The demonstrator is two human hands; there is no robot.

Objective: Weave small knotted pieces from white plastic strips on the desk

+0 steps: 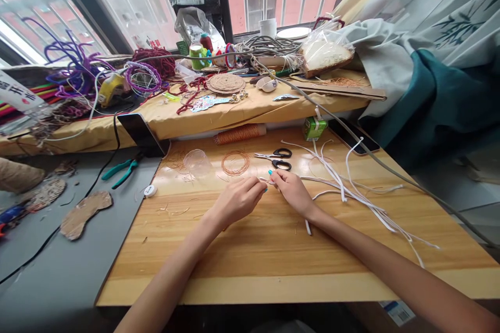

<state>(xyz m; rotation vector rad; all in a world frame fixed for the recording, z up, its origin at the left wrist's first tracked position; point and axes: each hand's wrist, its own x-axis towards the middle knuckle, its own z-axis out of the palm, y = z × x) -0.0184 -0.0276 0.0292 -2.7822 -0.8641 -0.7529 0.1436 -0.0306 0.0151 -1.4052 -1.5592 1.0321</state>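
Observation:
My left hand (242,199) is closed in a pinch near the middle of the wooden table, at the tip of a white cord. Just right of it, my right hand (291,192) pinches the same white cord (324,183), whose several long strands trail to the right over the tabletop. The short piece between my fingertips is small and partly hidden. Black-handled scissors (280,158) lie spread just beyond my hands. A coil of thin copper-coloured cord (235,163) rests beyond my left hand, beside a clear plastic cup (196,162).
A spool of orange thread (240,134) lies against the raised, cluttered shelf (219,119). A green box (314,128) and a dark phone (353,136) are at the back right. Teal pliers (121,171) lie on the grey surface at left. A grey cable (351,124) crosses the right side.

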